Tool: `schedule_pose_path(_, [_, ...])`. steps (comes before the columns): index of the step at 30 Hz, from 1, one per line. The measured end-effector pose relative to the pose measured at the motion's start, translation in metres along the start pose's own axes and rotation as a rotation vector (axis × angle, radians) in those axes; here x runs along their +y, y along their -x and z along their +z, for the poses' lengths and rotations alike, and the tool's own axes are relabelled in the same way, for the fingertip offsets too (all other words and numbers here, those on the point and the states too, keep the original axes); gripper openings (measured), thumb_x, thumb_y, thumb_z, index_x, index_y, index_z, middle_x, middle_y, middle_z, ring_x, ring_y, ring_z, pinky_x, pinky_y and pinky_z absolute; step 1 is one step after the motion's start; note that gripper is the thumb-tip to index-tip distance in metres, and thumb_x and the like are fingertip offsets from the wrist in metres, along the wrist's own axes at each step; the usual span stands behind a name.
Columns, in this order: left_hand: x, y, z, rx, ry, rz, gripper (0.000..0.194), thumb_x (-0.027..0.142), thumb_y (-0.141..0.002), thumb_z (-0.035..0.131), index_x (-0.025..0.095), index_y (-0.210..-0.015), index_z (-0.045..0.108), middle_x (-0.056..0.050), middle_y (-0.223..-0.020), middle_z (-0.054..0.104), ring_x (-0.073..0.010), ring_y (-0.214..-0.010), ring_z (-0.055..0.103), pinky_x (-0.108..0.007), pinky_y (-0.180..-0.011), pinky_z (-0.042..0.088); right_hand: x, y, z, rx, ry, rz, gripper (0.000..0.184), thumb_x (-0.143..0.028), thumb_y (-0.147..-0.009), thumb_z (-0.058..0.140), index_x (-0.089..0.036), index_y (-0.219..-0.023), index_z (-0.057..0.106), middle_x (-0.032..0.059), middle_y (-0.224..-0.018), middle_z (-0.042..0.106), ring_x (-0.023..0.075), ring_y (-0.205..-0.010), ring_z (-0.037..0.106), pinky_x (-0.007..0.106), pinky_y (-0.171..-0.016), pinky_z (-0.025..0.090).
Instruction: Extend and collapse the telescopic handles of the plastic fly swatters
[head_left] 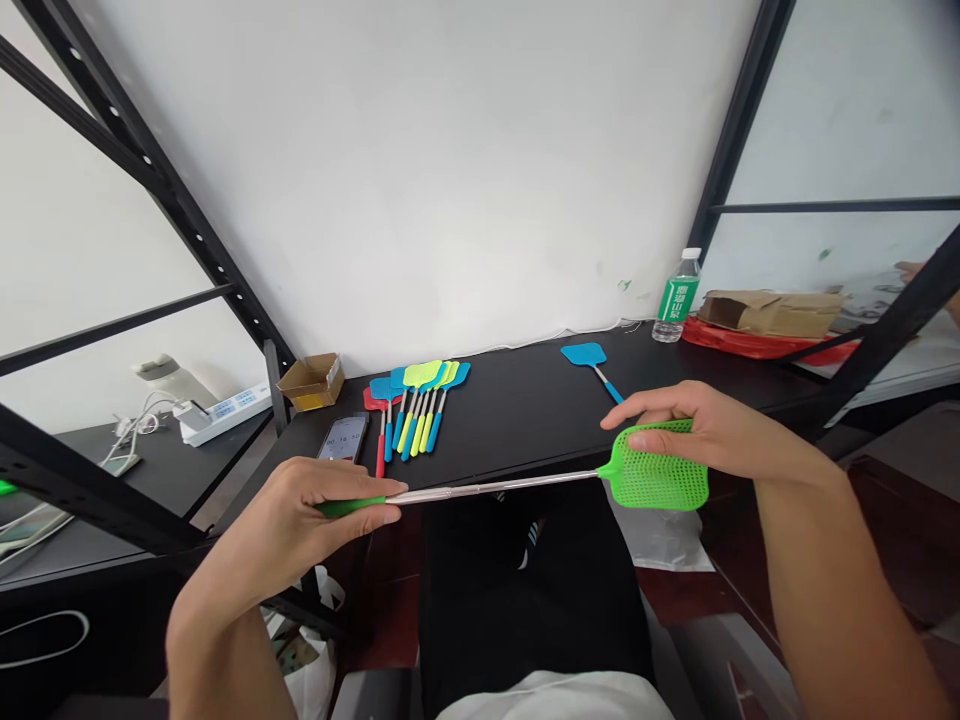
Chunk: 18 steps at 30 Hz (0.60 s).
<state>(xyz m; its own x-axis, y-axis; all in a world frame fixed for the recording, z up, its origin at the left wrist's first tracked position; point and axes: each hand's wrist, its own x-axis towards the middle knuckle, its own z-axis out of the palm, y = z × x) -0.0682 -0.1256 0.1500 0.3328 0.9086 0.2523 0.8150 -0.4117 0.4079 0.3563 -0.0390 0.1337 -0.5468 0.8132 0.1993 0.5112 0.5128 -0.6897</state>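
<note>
A green fly swatter (660, 478) spans the space between my hands, above my lap and the front edge of the desk. My left hand (330, 510) grips its green handle, thumb and fingers closed around it. At the other end, my right hand (697, 430) pinches the mesh head between thumb and fingers. The silver telescopic shaft is drawn out between them. Beyond my left hand lies a row of blue, yellow and red fly swatters (420, 410). A single blue fly swatter (585, 354) rests on the desk beyond my right hand.
On the black desk (510, 400) a phone (345, 438) shows a timer. An open cardboard box (311, 382) stands at the back left. A water bottle (677, 297) stands back right, near a larger carton (772, 312). Black metal posts (165, 190) frame both sides.
</note>
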Motion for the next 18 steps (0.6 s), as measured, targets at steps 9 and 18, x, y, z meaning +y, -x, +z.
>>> schedule_pose_path(9, [0.003, 0.001, 0.001, -0.006, -0.042, -0.001, 0.030, 0.050, -0.089, 0.064, 0.029, -0.099, 0.083, -0.001, -0.061, 0.063, -0.0148, -0.058, 0.055, -0.024, -0.056, 0.044, 0.000, -0.009, 0.007, -0.071, -0.121, 0.007, 0.051, -0.052, -0.084, 0.069, -0.020, -0.123, 0.072, 0.0032, -0.070, 0.071, 0.0140, -0.055, 0.053, 0.025, -0.054, 0.041])
schedule_pose_path(18, [0.004, 0.002, 0.001, 0.014, -0.079, 0.013, 0.027, 0.049, -0.088, 0.065, 0.031, -0.098, 0.083, 0.000, -0.063, 0.061, -0.0141, -0.058, 0.052, -0.024, -0.056, 0.041, 0.005, -0.015, 0.012, -0.108, -0.205, 0.014, 0.050, -0.056, -0.083, 0.071, -0.022, -0.120, 0.072, 0.0002, -0.067, 0.068, 0.0137, -0.055, 0.052, 0.026, -0.054, 0.040])
